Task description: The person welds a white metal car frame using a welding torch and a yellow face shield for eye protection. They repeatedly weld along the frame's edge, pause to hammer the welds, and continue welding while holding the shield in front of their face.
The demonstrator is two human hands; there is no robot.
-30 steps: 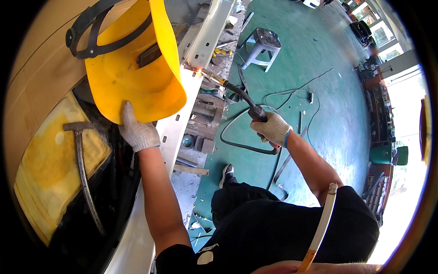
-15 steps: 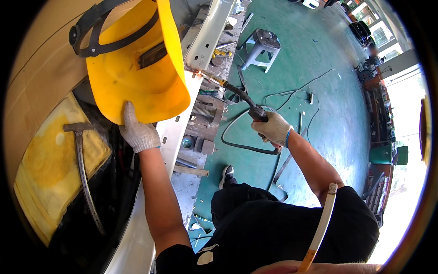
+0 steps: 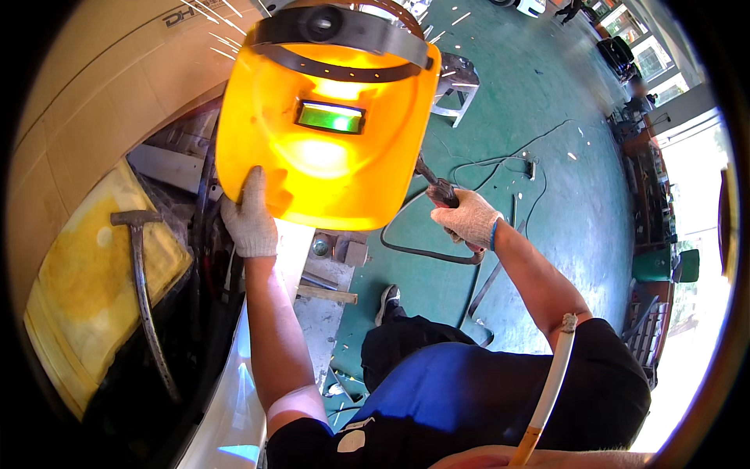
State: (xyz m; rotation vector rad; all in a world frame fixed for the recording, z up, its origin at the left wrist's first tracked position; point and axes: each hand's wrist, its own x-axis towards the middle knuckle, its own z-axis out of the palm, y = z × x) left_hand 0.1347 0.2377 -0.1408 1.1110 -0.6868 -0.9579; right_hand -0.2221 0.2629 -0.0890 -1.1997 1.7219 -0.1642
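My gloved left hand [image 3: 251,227] grips the lower left edge of a yellow welding mask [image 3: 351,184], thumb on its inner face. The mask is upright, its black headband toward me, and its small window [image 3: 330,117] glows green. Bright light shines through the shell, and sparks fly out past its top. In my gloved right hand [image 3: 469,219] is the handle of a welding torch [image 3: 442,193], fingers wrapped round it. The torch's tip and the weld spot are hidden behind the mask. Below the mask shows part of a long white metal piece [image 3: 291,250].
A hammer [image 3: 143,289] lies on a yellowish sheet [image 3: 70,289] at the left, beside brown cardboard [image 3: 86,117]. Beyond the mask stands a grey stool [image 3: 461,78]. The torch cable [image 3: 422,254] loops over the green floor. A cigarette [image 3: 553,383] juts into the lower view.
My left hand has swung the mask rightward and turned it to face me, covering the torch tip. Sparks and bright light have appeared. My right hand has hardly moved.
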